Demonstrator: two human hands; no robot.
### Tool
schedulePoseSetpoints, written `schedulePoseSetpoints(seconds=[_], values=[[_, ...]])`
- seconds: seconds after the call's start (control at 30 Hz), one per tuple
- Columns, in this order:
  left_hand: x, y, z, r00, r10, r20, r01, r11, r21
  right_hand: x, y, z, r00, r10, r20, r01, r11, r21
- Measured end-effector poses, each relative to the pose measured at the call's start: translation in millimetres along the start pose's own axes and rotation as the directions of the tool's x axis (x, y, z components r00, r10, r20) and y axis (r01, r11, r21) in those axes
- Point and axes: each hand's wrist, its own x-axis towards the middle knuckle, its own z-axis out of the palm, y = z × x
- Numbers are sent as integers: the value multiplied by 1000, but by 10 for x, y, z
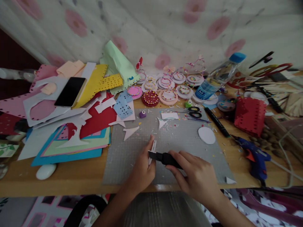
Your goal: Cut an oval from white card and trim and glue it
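Near the front of the grey cutting mat (123, 154), my left hand (142, 168) grips a small stack of white foam pieces (152, 150) on edge. My right hand (195, 171) is wrapped round the black handle of a craft knife (165, 158). Its blade points left and lies against or just in front of the white stack; contact cannot be made out. Beyond the hands, white paper scraps (162, 123), a white foam disc (206, 135), a purple paper punch (142, 114) and black-handled scissors (195, 112) lie on the mat.
Coloured sheets (94, 154) and a phone (70, 92) are piled at left. Decorated discs (150, 98) line the back beside a water bottle (216, 77). At right are a black marker (217, 122), a red foam piece (249, 116) and a blue glue gun (257, 156) with its cord.
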Motion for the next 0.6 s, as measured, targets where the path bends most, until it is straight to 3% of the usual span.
schedulePoseSetpoints(seconds=[0.1,0.2,0.27,0.37,0.47,0.53,0.6], values=[[-31,-31,10,999,47,14,-47,998,43,14,143,53,996,73,-48,-78,991,-107],[-69,-49,12,998,63,20,-64,996,66,42,414,112,925,346,-160,-377,888,-262],[-64,-46,-2,1000,2,-20,-2,1000,14,52,569,142,880,463,-105,-474,855,-208],[-9,-16,-52,975,-204,-90,178,956,-232,54,648,188,866,495,75,-500,861,87],[45,47,-128,912,-409,-13,322,736,-596,69,589,239,878,449,167,-477,780,405],[68,102,-189,898,-433,78,326,537,-778,90,535,267,876,459,150,-459,696,552],[92,152,-255,910,-373,179,312,332,-890,111,495,289,848,493,194,-476,547,689]])
